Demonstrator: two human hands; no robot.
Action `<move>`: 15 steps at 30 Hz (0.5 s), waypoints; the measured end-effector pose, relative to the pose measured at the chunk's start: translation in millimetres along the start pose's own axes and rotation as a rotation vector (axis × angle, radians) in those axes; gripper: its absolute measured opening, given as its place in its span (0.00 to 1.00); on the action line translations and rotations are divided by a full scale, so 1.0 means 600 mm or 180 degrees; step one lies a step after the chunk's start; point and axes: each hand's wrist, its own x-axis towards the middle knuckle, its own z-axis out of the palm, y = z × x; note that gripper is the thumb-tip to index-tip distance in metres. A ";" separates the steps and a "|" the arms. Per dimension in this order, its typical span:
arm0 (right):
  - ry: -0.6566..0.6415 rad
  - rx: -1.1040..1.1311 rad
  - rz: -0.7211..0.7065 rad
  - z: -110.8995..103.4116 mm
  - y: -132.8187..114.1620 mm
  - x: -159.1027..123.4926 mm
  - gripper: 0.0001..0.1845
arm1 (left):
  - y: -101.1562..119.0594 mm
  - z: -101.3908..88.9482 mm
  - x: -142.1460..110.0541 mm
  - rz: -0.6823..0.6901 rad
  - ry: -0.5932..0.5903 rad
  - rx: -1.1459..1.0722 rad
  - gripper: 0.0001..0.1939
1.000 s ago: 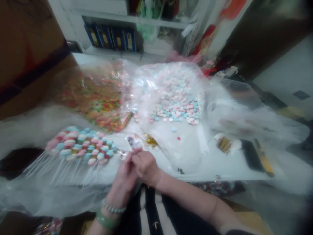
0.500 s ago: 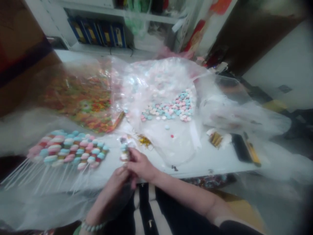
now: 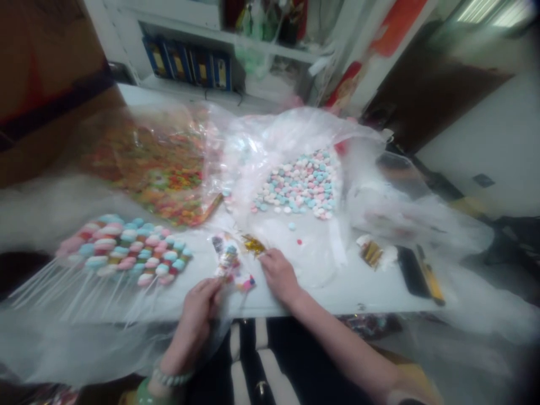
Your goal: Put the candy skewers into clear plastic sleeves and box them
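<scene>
"What has the left hand [image 3: 205, 304] got there?"

"Its fingers are pinched together at the near end of a candy stick [image 3: 230, 259]. The candy is over the table [image 3: 253, 306], between the two hands. A printed wrapper [image 3: 248, 283] shows around it, though from here I can't tell whether the candy is inside it or just above it."

"And the right hand [image 3: 260, 257]?"

"Stretched out to the gold ties [image 3: 252, 245], thumb and finger close together at their near edge. It's too blurred to tell if they've caught one."

"Quite a heap on the left, isn't it?"

"Yes, a pile of sweets [image 3: 126, 250] in pink, blue and white, its white sticks [image 3: 90, 287] pointing towards the near edge. Behind that lies a clear bag of orange and red gummies [image 3: 169, 185]."

"And the pale ones?"

"Those round sweets [image 3: 299, 185] lie in the open mouth of another bag, beyond the ties. Over on the far right there's a yellow knife [image 3: 431, 278], just beside something flat and black [image 3: 411, 271]."
</scene>
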 end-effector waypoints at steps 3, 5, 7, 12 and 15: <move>-0.0096 -0.0689 -0.0379 0.012 0.028 -0.007 0.14 | -0.002 0.001 0.006 -0.0279 -0.0170 -0.0307 0.16; -0.0127 -0.0807 -0.0503 0.014 0.029 -0.010 0.13 | -0.005 -0.001 0.007 -0.0319 -0.0225 -0.0401 0.15; -0.0139 -0.0642 -0.0560 0.010 0.015 -0.012 0.11 | -0.006 -0.004 0.006 -0.0293 -0.0206 -0.0460 0.15; -0.0390 0.0826 -0.0378 0.008 -0.074 -0.009 0.07 | -0.001 0.008 -0.006 -0.0165 -0.0177 -0.0498 0.16; -0.0247 0.0886 -0.0335 0.025 -0.121 -0.004 0.07 | -0.002 0.023 -0.010 -0.0081 -0.0163 -0.0427 0.16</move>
